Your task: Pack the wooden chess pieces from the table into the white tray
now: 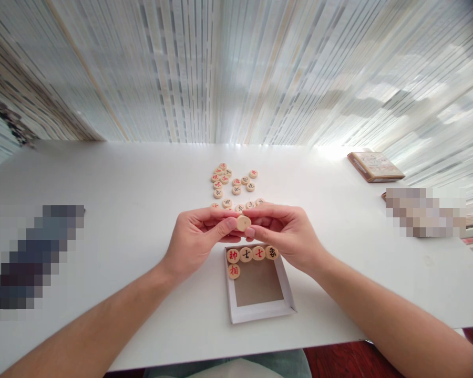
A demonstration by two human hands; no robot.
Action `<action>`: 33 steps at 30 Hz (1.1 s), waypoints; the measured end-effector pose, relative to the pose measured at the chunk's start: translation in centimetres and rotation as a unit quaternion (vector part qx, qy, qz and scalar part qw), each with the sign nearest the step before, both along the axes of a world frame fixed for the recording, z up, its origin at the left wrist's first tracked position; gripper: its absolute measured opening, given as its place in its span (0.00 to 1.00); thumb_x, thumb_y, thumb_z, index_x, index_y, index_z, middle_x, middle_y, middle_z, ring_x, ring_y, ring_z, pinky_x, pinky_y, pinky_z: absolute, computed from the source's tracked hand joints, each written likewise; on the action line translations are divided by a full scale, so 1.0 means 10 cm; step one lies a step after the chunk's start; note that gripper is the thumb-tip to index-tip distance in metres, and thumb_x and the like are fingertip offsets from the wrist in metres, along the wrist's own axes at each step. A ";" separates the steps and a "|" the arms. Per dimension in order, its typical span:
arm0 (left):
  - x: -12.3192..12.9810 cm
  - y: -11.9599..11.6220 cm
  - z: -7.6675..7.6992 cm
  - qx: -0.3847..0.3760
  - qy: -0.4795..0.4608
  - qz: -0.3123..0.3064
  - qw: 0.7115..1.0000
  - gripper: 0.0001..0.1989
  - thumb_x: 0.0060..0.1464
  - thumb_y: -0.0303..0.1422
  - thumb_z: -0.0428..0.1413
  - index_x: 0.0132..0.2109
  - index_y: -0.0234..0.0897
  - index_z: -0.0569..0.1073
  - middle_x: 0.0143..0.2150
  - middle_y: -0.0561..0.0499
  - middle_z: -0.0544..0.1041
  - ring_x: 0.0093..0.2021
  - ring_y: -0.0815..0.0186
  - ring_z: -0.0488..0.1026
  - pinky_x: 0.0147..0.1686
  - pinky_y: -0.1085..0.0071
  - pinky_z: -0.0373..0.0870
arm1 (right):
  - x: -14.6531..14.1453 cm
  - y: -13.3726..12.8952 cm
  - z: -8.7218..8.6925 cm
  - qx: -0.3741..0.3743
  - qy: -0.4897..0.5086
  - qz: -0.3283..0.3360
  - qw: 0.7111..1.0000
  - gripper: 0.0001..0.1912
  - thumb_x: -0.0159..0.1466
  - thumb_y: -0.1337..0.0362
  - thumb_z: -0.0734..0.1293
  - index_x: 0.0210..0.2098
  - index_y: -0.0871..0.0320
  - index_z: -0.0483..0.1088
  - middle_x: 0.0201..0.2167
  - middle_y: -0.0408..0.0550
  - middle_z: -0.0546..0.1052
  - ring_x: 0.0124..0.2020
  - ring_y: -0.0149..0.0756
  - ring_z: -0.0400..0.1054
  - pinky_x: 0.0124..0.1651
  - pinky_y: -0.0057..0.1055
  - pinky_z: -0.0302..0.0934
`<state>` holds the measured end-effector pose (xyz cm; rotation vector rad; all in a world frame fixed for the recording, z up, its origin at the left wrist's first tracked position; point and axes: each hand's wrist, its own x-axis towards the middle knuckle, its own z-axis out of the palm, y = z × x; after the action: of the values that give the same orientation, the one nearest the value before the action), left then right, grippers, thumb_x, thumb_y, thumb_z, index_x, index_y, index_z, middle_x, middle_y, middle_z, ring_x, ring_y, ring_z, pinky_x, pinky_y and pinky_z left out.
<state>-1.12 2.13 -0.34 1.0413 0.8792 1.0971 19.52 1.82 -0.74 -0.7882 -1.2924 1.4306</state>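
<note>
Between the fingertips of both hands is a round wooden Chinese chess piece (243, 223), its blank side toward me. My left hand (205, 229) pinches it from the left, and my right hand (281, 231) grips its right edge. Just below them sits a shallow white cardboard box (260, 315). Its top row holds several pieces, among them a red-marked piece (233, 255) at the left corner and a black-marked piece (271, 253) at the right. Another red-marked piece (234, 271) starts a second row at the left. Beyond my hands, several loose chess pieces (224, 179) lie scattered, some partly hidden by my fingers.
A flat printed box (376, 167) lies at the back right of the white table (142, 173). Nearer, a blurred-out object (423, 211) rests at the right, and another dark blurred-out object (35, 257) at the left. Striped curtains (220, 73) hang behind the table.
</note>
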 end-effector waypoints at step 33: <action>0.05 -0.09 -0.02 0.174 0.056 0.005 0.983 0.11 0.57 0.24 0.72 0.45 0.44 0.90 0.43 0.49 0.89 0.42 0.59 0.88 0.44 0.66 0.89 | -0.02 -0.01 0.10 -0.069 -0.030 -0.028 0.997 0.18 0.51 0.56 0.88 0.31 0.58 0.82 0.26 0.46 0.84 0.26 0.35 0.79 0.30 0.31 0.79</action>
<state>-0.64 1.27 -0.54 1.3998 0.7985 1.2368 19.30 1.71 0.23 -0.9573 -1.2164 1.4721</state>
